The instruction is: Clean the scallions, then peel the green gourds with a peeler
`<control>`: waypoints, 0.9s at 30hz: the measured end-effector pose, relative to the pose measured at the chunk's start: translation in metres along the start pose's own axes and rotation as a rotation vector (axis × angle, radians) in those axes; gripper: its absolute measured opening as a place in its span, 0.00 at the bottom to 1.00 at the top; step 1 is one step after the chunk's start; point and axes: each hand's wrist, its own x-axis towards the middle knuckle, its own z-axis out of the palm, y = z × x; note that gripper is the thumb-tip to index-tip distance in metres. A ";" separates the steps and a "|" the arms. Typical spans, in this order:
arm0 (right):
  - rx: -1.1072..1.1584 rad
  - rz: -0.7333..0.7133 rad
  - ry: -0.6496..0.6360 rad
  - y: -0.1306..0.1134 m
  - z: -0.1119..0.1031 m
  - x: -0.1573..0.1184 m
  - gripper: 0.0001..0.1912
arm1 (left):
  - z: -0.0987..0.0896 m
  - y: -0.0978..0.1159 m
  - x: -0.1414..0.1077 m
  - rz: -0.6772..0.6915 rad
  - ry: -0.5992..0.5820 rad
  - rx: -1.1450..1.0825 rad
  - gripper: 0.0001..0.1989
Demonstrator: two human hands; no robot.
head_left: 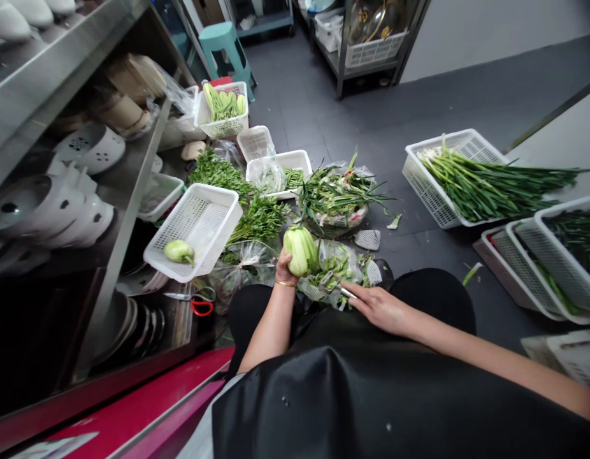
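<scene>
My left hand (286,271) is closed around a pale green squash (301,250), with lengthwise bands on its skin. My right hand (378,307) grips the handle of a metal peeler (334,282), whose head points left, a little below and apart from the squash. Beneath both hands, green peelings (340,262) lie on clear plastic. To the left, another pale green squash (179,251) with a stem rests in a white basket (209,217). Part of my left hand's fingers is hidden behind the squash.
Red-handled scissors (202,307) lie at the left by a metal shelf (132,210) of dishes. Leafy greens (257,217) and a bowl of trimmings (340,197) sit ahead. Baskets of long green stalks (486,185) stand right; a teal stool (225,51) is at the back.
</scene>
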 end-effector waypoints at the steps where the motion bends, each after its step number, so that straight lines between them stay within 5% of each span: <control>1: -0.006 0.017 0.008 0.002 -0.003 -0.005 0.23 | 0.000 0.000 0.000 -0.002 -0.009 -0.003 0.38; 5: -0.051 -0.006 0.160 -0.009 -0.034 0.030 0.24 | 0.006 -0.001 0.000 -0.009 -0.048 -0.017 0.37; 8: -0.057 -0.029 0.169 -0.023 -0.034 0.064 0.24 | 0.008 -0.001 0.000 -0.008 -0.031 -0.032 0.34; 13: -0.002 -0.042 0.002 -0.012 0.009 0.022 0.25 | 0.002 0.003 0.005 0.011 0.041 -0.073 0.34; 16: -0.008 -0.039 -0.040 -0.005 0.005 0.000 0.24 | 0.001 0.006 0.005 -0.012 0.042 -0.083 0.36; 20: -0.064 -0.094 0.135 -0.027 -0.029 0.048 0.25 | 0.006 0.005 0.003 0.042 0.035 -0.051 0.35; 23: -0.109 -0.077 0.169 -0.040 -0.032 0.083 0.25 | 0.012 0.005 0.003 0.128 0.018 -0.018 0.36; 27: -0.070 -0.076 0.085 -0.021 0.003 0.045 0.26 | 0.009 0.009 0.006 0.127 0.127 -0.016 0.38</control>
